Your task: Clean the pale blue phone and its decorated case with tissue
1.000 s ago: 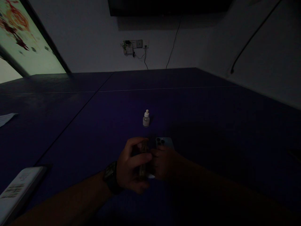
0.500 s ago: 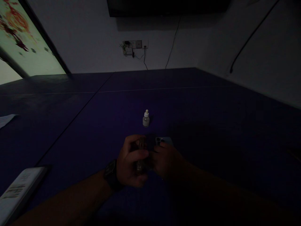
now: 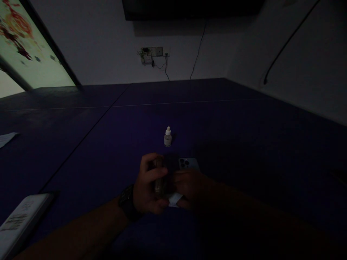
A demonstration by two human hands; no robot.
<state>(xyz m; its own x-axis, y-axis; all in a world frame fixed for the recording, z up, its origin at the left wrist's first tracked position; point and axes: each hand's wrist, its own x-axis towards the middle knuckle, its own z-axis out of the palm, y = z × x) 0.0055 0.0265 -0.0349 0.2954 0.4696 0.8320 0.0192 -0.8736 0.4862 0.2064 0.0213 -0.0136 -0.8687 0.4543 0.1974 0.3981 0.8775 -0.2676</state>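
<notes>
Two hands, head view: the left hand (image 3: 148, 185) and the right hand (image 3: 191, 185) work close together on the near side of the dark blue counter (image 3: 114, 155); the gap between them is too dark to tell whether they touch
Left hand: wraps a slim brownish thing (image 3: 158, 182), held edge-on between fingers and thumb; a dark watch (image 3: 127, 201) sits on that wrist
Right hand: fingers curled just to the right of the slim thing; I cannot tell whether they grip anything
White piece: this pale flat piece (image 3: 174, 199) shows below and between the hands, beside the right hand; its full shape is hidden
Just changed: the left hand and slim thing have shifted slightly left, the white piece has come back into sight, and the right fingers no longer cover the lenses of the phone (image 3: 193, 164)
Meaning: the handling seems centred on the slim thing and the white piece, with the phone seemingly left alone
Phone: lens side up, its near end hidden behind the right hand
Dropper bottle: small clear bottle (image 3: 167, 139), upright on the far side of the hands, white top on; contents too dim to judge
White box: box-like thing (image 3: 20, 216) at near left, printed on top; no opening or contents visible
</notes>
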